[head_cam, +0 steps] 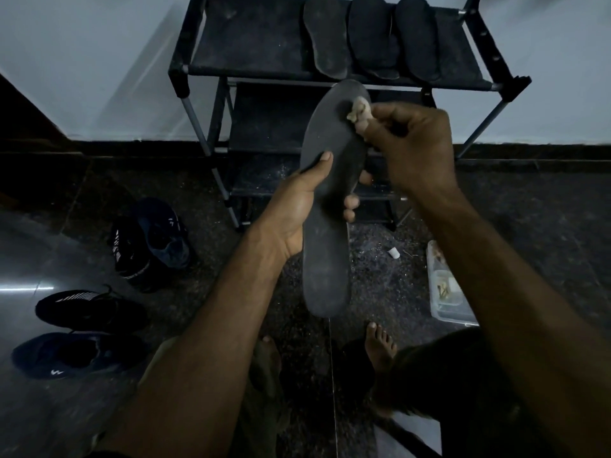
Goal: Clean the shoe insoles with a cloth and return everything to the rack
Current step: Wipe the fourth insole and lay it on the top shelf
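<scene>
A long grey insole (327, 246) stands upright in the middle of the view. My left hand (297, 206) grips it at the waist, thumb on the front and fingertips showing at its right edge. My right hand (410, 143) pinches a small crumpled pale cloth (358, 109) and presses it against the insole's upper right part. Three dark insoles (370, 38) lie side by side on the top shelf of the black shoe rack (251, 41) behind.
Several dark sneakers (152, 239) sit on the glossy dark floor at the left, two lower ones (82, 332) nearer to me. A clear plastic box (446, 309) lies on the floor at the right, a small white scrap (393, 252) beside it. My bare feet (380, 345) are below.
</scene>
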